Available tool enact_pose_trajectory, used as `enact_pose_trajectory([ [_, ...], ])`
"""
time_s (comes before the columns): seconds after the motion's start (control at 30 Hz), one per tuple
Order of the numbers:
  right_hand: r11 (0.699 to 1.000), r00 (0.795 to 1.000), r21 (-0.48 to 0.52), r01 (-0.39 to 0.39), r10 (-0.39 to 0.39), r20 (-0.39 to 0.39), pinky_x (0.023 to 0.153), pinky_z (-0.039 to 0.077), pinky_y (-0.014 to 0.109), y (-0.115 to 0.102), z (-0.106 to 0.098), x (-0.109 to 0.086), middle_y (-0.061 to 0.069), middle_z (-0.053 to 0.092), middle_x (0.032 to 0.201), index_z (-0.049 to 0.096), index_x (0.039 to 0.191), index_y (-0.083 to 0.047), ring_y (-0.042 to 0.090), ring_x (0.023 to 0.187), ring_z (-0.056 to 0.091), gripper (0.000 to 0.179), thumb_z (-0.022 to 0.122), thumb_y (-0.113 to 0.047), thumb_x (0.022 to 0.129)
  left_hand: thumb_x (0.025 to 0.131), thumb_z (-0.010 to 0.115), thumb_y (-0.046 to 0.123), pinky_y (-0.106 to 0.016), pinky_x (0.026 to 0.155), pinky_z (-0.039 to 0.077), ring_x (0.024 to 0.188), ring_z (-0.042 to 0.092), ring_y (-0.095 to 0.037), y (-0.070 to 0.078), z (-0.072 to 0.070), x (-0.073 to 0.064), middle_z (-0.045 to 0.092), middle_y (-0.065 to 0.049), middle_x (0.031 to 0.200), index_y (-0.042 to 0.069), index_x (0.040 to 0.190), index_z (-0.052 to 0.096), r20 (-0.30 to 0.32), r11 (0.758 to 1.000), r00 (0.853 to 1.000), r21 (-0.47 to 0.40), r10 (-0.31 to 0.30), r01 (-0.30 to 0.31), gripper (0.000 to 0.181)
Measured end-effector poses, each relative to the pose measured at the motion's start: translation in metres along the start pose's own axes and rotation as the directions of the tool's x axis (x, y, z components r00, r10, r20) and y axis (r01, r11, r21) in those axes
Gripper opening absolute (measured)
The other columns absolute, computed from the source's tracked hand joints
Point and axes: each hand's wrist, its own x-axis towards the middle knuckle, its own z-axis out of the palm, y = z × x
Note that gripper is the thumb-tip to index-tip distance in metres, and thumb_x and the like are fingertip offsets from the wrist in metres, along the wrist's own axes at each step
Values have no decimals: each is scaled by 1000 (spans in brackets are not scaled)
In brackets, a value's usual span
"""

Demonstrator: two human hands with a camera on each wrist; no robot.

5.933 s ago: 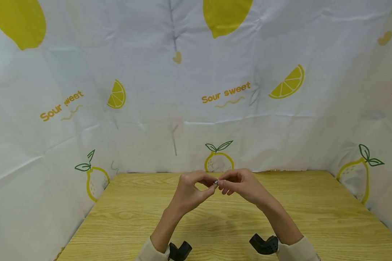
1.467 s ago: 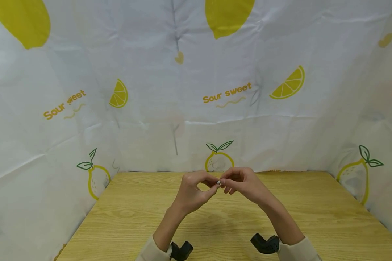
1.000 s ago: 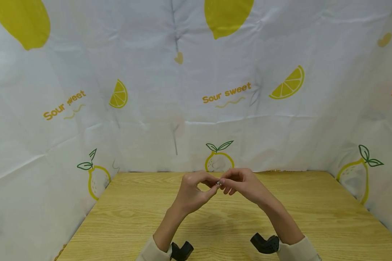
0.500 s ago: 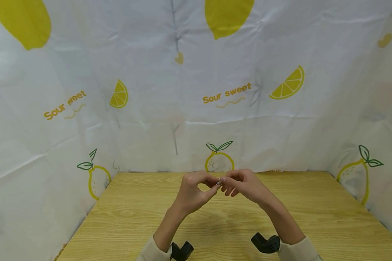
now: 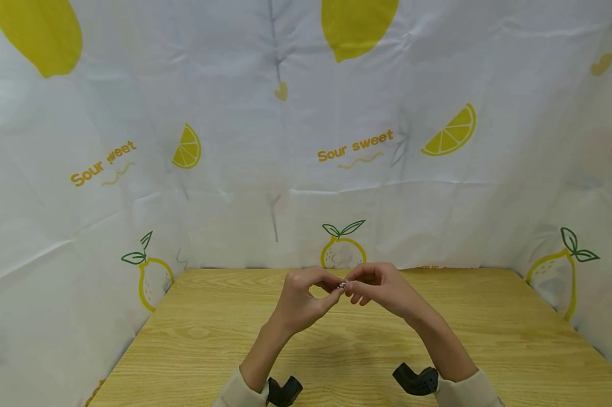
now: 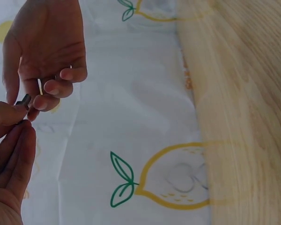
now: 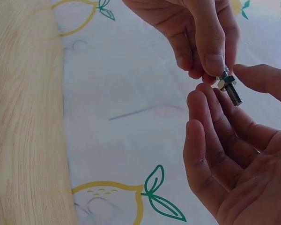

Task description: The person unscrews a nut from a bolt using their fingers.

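Note:
A small silvery bolt with a hex nut around its shank is between both hands, above the table. My left hand pinches the bolt's upper end between thumb and fingertips, hiding that end. Its threaded end points away from the left fingers in the right wrist view. My right hand has its thumb and forefinger at the nut, one on each side, its other fingers loosely bent. From the left wrist, only a dark stub of the bolt shows between the left thumb and the right fingers.
Below the hands lies a wood-grain table. White sheeting with lemon prints rises behind it and along both sides. Black wrist cameras sit at the pale sleeve cuffs.
My right thumb and fingers shift slightly at the nut; the thumb is lower than half a second ago. My left hand keeps its pinch on the bolt and barely moves.

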Motion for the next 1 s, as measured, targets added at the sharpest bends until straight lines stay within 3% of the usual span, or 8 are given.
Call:
enact_pose_trajectory([
  [0.17,1000,1000,-13,-15,15,7,73,64,39,0,-1,0,20,73,96,72,110,1,22,79,73,28,61,-25,105,86,79,-2,-13,70,59,73,74,-9,0,0,0,78,-5,86,6,96,79,-6,1000,1000,5,22,-22,13],
  [0.3,1000,1000,-15,0,1,22,73,64,40,0,-2,0,21,73,95,72,108,3,18,78,73,29,59,-23,106,86,78,-3,-13,71,59,73,74,-10,0,0,0,78,-6,86,6,96,79,-7,1000,1000,4,29,-29,13],
  [0.7,1000,1000,23,14,-15,17,73,63,35,-2,-3,-1,16,72,96,70,113,5,19,80,73,27,62,-19,104,87,79,-2,-13,71,59,73,74,-9,0,1,1,79,-6,88,6,97,79,-5,1000,1000,-3,17,-17,13],
  [1.0,1000,999,15,-23,22,23,75,64,37,-3,-4,-2,24,72,99,71,111,5,16,79,72,30,60,-23,105,86,79,-2,-13,70,59,72,74,-9,1,1,0,78,-6,86,6,95,78,0,1000,1000,-13,-5,5,11],
])
